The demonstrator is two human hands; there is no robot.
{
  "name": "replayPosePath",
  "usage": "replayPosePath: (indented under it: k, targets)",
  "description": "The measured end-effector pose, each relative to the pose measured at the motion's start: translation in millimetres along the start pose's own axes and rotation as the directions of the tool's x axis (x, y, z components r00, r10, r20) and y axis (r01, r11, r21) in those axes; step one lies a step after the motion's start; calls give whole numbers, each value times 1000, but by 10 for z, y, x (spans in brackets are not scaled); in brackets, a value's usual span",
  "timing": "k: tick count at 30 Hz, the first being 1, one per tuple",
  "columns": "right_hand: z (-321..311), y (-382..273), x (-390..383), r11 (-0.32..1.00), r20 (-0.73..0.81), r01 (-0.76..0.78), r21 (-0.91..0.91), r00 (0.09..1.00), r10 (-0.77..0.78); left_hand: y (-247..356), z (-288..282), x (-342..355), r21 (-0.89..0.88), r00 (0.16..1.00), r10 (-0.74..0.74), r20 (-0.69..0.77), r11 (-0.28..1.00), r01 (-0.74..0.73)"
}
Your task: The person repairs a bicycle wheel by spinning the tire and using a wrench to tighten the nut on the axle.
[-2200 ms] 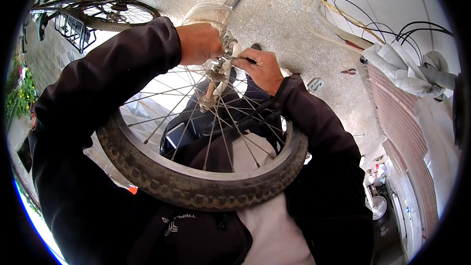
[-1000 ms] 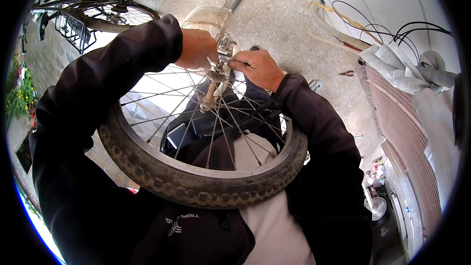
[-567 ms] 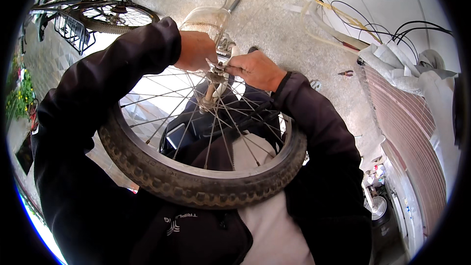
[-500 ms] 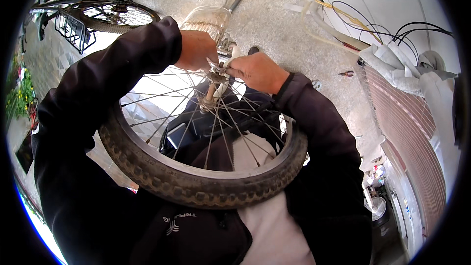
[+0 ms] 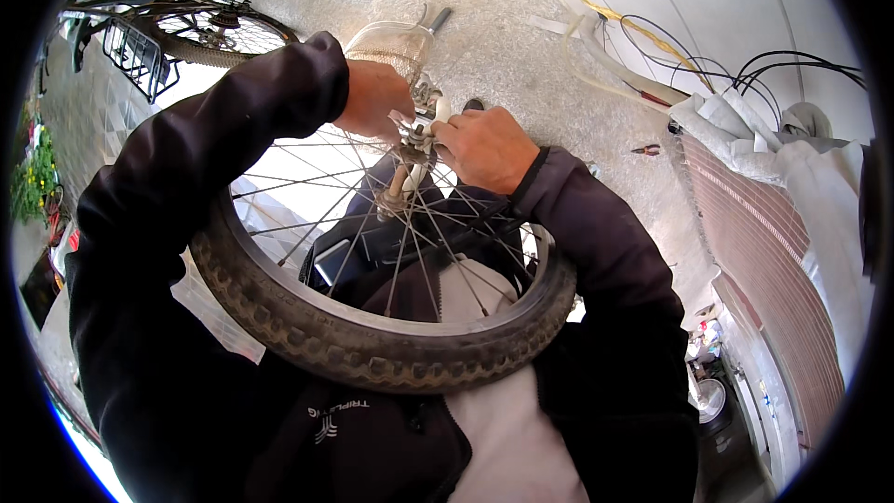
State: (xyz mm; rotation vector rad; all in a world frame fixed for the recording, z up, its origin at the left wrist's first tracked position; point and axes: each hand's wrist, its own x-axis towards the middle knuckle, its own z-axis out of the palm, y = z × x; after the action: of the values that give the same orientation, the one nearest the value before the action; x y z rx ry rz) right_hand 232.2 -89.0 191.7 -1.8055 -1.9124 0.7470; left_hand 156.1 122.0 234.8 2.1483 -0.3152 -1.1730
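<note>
A bicycle wheel with a knobbly, dusty black tyre (image 5: 372,359) and thin spokes stands upright against my front. Its hub (image 5: 391,204) lies in the middle, and a metal fitting (image 5: 415,140) sits at the far end of the axle. My left hand (image 5: 377,102) reaches that fitting from the left, fingers closed on a small pale piece that I cannot make out. From the right, my right hand (image 5: 489,149) has its thumb and fingertips pinched on the fitting, with the other fingers curled. A whitish tube (image 5: 442,110) rises just beyond, between the hands.
Past my hands is a wire basket (image 5: 386,42) beside a dark handlebar grip (image 5: 441,19). Another bicycle (image 5: 219,33) lies at the far left. Pliers (image 5: 645,149) rest on the concrete floor (image 5: 531,56). Black cables (image 5: 782,61) and a ribbed brown panel (image 5: 745,214) are at right.
My right hand has shifted slightly left and down, and its fingers are more curled around the fitting. My left hand stays at the axle. The view has turned a little.
</note>
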Motion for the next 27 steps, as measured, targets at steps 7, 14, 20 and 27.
replayPosePath:
  k: [7,14,20,27]
  targets:
    - [5,1,-21,998,-23,-28,48,999,29,23,-289,-165,28,968,-89,-233,995,98]
    - [-41,12,-43,995,28,-70,64,997,69,-83,-584,-557,-154,789,-173,-590,983,100]
    - [-48,117,-94,971,108,-116,211,990,95,220,-627,-1179,-359,617,-318,-720,931,60]
    - [-78,141,-190,921,111,-143,362,988,110,282,133,-1738,-513,236,-461,-856,816,-268]
